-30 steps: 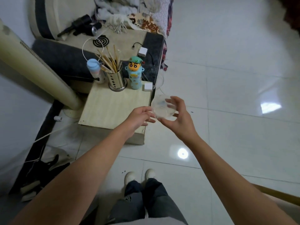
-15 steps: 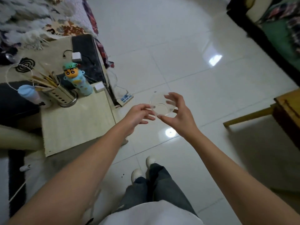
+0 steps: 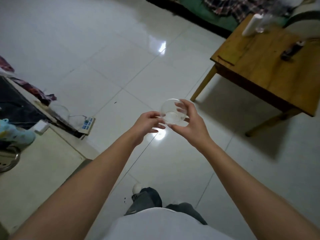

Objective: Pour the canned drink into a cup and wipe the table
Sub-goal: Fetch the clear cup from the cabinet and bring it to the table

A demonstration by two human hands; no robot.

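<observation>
From the head camera, looking down: the person stands on a glossy white tiled floor (image 3: 107, 54), both bare arms stretched out in front. The right hand (image 3: 187, 121) holds a clear cup (image 3: 171, 112) in the air above the tiles, its fingers curled round the far side of the wall and its thumb under the near side; the open mouth faces up toward the camera. The left hand (image 3: 147, 122) is just beside it, fingertips touching the cup's left edge, fingers only loosely bent. A wooden table (image 3: 270, 66) stands off to the right, well apart from the cup, carrying a white bottle (image 3: 251, 25) and a small dark object (image 3: 291, 50). At the left, a pale low table (image 3: 38, 161) and a power strip (image 3: 87, 122) lying on the floor.
</observation>
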